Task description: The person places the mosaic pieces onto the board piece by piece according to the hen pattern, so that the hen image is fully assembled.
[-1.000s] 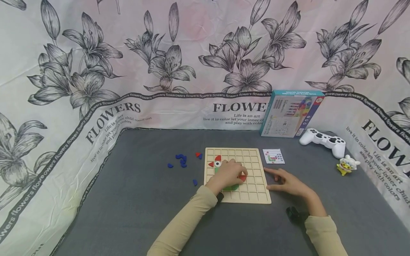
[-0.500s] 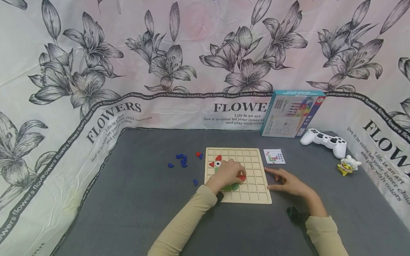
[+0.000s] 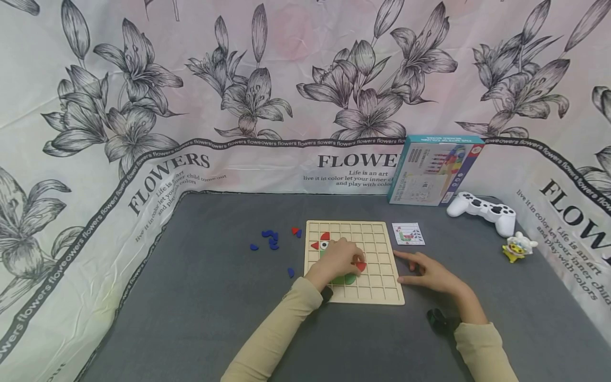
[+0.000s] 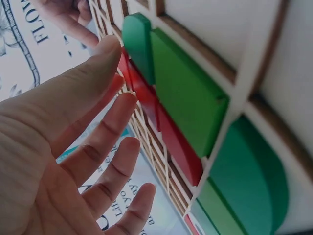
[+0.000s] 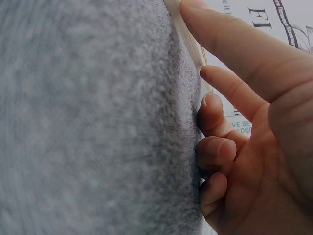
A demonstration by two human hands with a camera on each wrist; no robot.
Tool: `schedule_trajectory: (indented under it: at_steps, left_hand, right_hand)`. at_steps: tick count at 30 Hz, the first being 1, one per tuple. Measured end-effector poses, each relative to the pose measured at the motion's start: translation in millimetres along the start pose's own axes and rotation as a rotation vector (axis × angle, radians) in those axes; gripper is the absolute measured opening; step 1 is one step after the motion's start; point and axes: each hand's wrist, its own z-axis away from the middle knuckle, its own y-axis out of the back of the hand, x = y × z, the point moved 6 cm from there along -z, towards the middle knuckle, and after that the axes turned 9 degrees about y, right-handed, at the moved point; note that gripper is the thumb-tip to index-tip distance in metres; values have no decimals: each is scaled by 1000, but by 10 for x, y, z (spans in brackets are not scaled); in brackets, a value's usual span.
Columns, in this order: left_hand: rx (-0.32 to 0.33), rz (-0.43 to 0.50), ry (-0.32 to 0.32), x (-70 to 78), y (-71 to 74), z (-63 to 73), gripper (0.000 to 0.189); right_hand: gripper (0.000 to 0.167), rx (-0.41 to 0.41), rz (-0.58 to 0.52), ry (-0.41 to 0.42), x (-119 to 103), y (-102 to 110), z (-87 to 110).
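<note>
A square wooden grid board (image 3: 384, 295) lies on the dark table, bearing red and green pieces. My left hand (image 3: 336, 258) reaches over its middle, thumb and index finger pinching a red piece (image 3: 361, 267) at the grid. In the left wrist view, a light green block (image 4: 188, 93), a dark green rounded piece (image 4: 252, 176) and a red piece (image 4: 181, 144) sit in the cells by the fingers. My right hand (image 3: 431, 273) touches the board's right edge with extended thumb and index finger, its other fingers curled. A white eye piece (image 3: 324, 244) shows near the board's upper left.
Several loose blue pieces (image 3: 273, 240) and a red triangle (image 3: 295, 230) lie left of the board. A pattern card (image 3: 408, 233) is at its upper right. A box (image 3: 434, 170), a white game controller (image 3: 482, 211) and a small toy figure (image 3: 518, 246) stand farther right.
The red piece at my left fingertips has shifted and turned slightly within the same area of the grid. My right hand stays at the board's edge.
</note>
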Motion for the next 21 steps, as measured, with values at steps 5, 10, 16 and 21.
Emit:
schedule_trajectory:
  at_steps: [5,10,16,21]
  left_hand:
    - [12,0,22,-52,55,46,26]
    - [42,43,69,-203,144,122,21]
    - [85,18,95,-482,235,203,22]
    - [124,7,141,-738,319,255,24]
  right_hand:
    - [70,5,7,0,7,3,-5]
    - [70,2,13,-6,17,-8,-8]
    - [70,15,3,17,-21,1,-2]
    - [68,30,8,48,-47,10,7]
